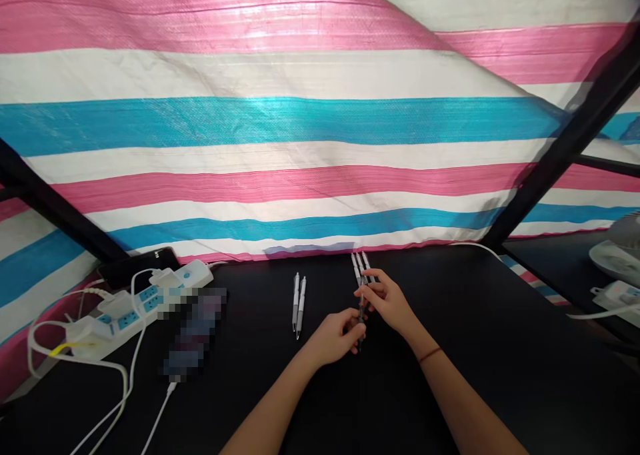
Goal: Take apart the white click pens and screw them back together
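Observation:
A dark, partly see-through pen (362, 303) stands almost lengthwise away from me between my two hands. Its lower part is pinched by my left hand (336, 336), whose thumb and fingers close around it. Around the upper part, the fingers of my right hand (384, 296) are closed too. Just beyond my right hand, three white pens (356, 263) lie side by side, their near ends hidden by the hand. Two more white pens (299, 305) rest together to the left of my left hand.
Left of the pens lies a phone (195, 335) with a blurred screen and a white cable. Behind it are a white power strip (187, 276) with plugs and cables, and a black device (140, 266). A striped sheet (310, 122) hangs behind the black table (450, 348); dark bars (545, 168) slant at both sides.

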Tool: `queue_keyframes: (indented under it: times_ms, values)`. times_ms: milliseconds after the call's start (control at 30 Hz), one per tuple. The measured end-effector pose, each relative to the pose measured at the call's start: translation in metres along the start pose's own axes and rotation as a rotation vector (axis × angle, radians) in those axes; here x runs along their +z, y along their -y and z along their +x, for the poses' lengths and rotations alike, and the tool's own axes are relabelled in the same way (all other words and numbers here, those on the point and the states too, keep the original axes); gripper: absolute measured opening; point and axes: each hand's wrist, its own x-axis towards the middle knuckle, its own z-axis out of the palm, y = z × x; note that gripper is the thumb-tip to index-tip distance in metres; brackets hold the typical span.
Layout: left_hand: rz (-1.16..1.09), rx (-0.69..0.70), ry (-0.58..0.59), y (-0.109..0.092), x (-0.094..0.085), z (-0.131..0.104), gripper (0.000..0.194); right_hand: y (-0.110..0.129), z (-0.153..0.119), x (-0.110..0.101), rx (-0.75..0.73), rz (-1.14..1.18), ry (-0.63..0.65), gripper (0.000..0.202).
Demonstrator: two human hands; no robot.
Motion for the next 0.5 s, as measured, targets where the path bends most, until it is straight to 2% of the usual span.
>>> queue_keyframes:
  times_ms: [367,500]
  values:
    - [0.016,-0.011,0.028,0.0011,-0.0015,0.0004,0.024,-0.0017,-0.0012,0.0061,-0.046,0.007,0.007,0.033]
    - [-0.012,-0.006,0.02,0.0011,-0.0014,-0.0003,0.03,-0.0012,-0.0006,0.0041,-0.029,0.001,-0.035,0.037]
